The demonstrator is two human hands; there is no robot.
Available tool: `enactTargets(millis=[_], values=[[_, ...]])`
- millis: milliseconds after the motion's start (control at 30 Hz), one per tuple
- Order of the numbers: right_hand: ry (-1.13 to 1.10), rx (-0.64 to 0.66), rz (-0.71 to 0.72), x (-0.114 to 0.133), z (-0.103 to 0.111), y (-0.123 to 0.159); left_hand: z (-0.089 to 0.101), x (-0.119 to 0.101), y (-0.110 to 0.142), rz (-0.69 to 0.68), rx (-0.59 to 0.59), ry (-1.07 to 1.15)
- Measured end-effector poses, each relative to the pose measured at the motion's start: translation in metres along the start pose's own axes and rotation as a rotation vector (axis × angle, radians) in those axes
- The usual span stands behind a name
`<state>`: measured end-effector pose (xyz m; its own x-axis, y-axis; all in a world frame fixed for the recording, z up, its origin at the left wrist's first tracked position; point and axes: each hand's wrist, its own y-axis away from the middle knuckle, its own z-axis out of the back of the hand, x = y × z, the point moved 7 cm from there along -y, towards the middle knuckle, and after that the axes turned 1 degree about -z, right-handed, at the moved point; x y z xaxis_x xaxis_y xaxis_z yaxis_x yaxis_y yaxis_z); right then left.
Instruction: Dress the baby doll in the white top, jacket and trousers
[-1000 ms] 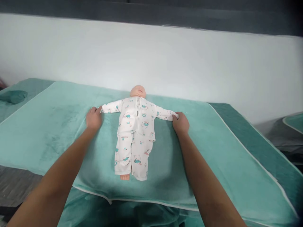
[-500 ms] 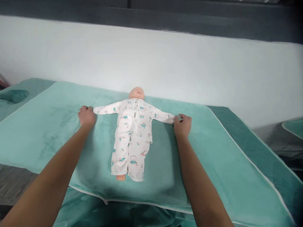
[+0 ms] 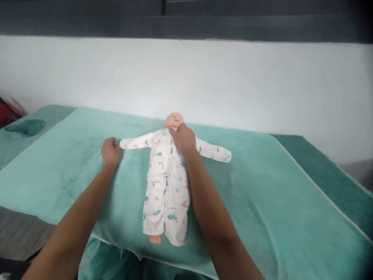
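A baby doll [image 3: 174,120] lies on its back, head toward the wall. It wears a white printed long-sleeved top [image 3: 160,149] and matching trousers [image 3: 154,212]; one foot [image 3: 155,239] shows below a trouser leg. My left hand [image 3: 111,152] rests on the green cover just beside the left sleeve cuff, fingers loosely bent, nothing visible in them. Over the doll's upper chest, my right hand [image 3: 185,139] touches the top near the collar, thumb apart from the fingers. It hides part of the collar and shoulder. The right sleeve [image 3: 215,152] lies stretched outward.
A green plush cover [image 3: 247,186] with pale piping spreads over the bed. At its far left is a face hole [image 3: 26,127]. The white wall [image 3: 186,77] rises behind, and a red item [image 3: 7,114] shows at the left edge.
My right hand has left the right sleeve cuff and moved left to the doll's collar. My left hand stays by the left cuff. The camera view has shifted slightly.
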<state>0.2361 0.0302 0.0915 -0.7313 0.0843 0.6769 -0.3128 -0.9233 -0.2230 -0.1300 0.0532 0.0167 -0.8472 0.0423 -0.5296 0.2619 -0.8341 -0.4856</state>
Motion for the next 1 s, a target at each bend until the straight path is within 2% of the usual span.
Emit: enactTargets(millis=[100, 133, 200, 267, 367, 433, 467, 533, 667, 767, 867, 1000], values=[[-0.032, 0.022, -0.067, -0.013, 0.0, -0.006, 0.016, -0.008, 0.009, -0.008, -0.121, 0.194], [-0.073, 0.011, -0.072, -0.018, 0.002, -0.006, 0.02, -0.017, 0.013, -0.023, -0.152, 0.245], [-0.13, -0.002, -0.07, -0.026, 0.008, -0.004, 0.02, -0.048, 0.018, -0.078, -0.144, 0.352], [-0.134, 0.002, -0.056, -0.027, 0.01, -0.002, 0.007, -0.096, 0.021, -0.158, -0.006, 0.485], [-0.115, 0.013, 0.011, -0.018, 0.009, -0.002, -0.022, -0.174, 0.022, -0.22, 0.256, 0.671], [-0.163, 0.01, 0.069, -0.012, 0.007, -0.003, -0.042, -0.211, 0.02, -0.206, 0.365, 0.686], [-0.203, 0.003, 0.088, -0.011, 0.006, -0.004, -0.05, -0.223, 0.018, -0.192, 0.399, 0.672], [-0.28, -0.021, 0.107, -0.011, 0.006, -0.007, -0.064, -0.234, 0.015, -0.169, 0.431, 0.608], [-0.364, -0.097, 0.148, -0.011, 0.01, -0.008, -0.074, -0.231, 0.014, -0.163, 0.429, 0.587], [-0.443, -0.123, 0.132, -0.012, 0.012, -0.008, -0.073, -0.226, 0.015, -0.13, 0.411, 0.685], [-0.518, -0.13, 0.078, -0.017, 0.011, -0.009, -0.071, -0.222, 0.015, -0.03, 0.39, 0.829], [-0.612, -0.168, 0.088, -0.021, 0.01, -0.008, -0.076, -0.227, 0.02, 0.062, 0.472, 1.035]])
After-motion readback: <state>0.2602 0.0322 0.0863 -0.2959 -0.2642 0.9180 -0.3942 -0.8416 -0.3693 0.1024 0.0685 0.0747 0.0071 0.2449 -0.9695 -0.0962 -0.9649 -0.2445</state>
